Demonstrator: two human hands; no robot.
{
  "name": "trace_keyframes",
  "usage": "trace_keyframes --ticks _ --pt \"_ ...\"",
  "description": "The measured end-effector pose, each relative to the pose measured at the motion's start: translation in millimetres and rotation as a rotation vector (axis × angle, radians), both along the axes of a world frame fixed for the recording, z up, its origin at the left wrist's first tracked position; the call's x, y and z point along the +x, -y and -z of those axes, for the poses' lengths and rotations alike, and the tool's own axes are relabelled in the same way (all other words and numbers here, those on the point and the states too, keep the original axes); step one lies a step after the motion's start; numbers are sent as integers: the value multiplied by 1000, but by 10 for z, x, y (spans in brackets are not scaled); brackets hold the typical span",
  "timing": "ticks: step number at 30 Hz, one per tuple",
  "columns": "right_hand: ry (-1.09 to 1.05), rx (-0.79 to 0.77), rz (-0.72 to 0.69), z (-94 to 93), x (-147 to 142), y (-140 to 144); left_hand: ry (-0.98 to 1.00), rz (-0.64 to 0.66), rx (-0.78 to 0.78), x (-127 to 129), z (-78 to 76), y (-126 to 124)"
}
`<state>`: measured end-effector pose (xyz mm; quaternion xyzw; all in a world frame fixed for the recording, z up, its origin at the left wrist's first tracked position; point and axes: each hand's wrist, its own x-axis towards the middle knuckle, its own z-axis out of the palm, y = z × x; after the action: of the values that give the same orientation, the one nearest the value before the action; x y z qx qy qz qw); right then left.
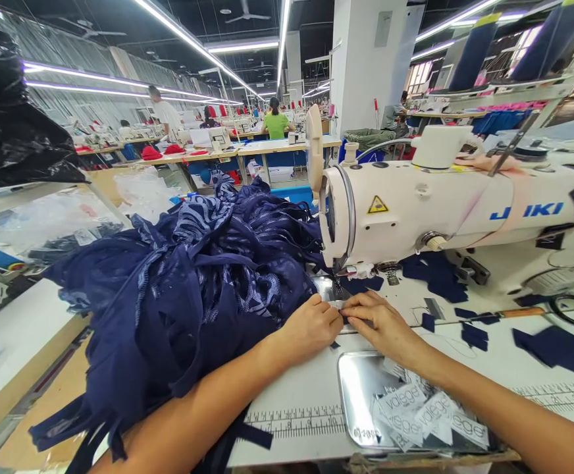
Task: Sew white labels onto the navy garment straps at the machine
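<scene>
My left hand [314, 328] is closed beside the needle area of a white sewing machine [400, 201], its fingers curled over a small bit of navy fabric [345, 318]. Against it, my right hand [383, 326] pinches the same bit between thumb and fingers. A sliver of something white shows just above the fingertips; the hands hide most of what they hold. To the left, a large heap of navy garments [183, 309] with patterned parts and long straps reaches up to the machine and my left forearm.
A metal tray [353, 378] holds printed white labels [405, 408] below my right wrist. Navy scraps [558, 352] and a wooden-handled tool [521, 313] lie on the right. A black plastic bag [15, 125] hangs at upper left. People sit at workstations farther back.
</scene>
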<state>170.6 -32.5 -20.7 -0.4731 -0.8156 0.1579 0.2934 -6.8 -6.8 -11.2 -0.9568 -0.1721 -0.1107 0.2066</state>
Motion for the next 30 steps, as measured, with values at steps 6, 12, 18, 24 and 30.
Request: trace_keyframes --ticks 6,12,18,24,30 --pt "380 221 15 -3 -107 117 33 -7 -19 -13 20 4" --pt "612 380 -194 -29 4 19 135 -22 -26 -163 -73 48" --pt "568 414 -415 -89 206 -188 88 84 -189 -155 -42 47" --pt "532 425 -299 4 129 -83 87 62 -192 -120 27 55" --pt "534 464 -257 62 199 -200 111 -74 -202 36 85 49"
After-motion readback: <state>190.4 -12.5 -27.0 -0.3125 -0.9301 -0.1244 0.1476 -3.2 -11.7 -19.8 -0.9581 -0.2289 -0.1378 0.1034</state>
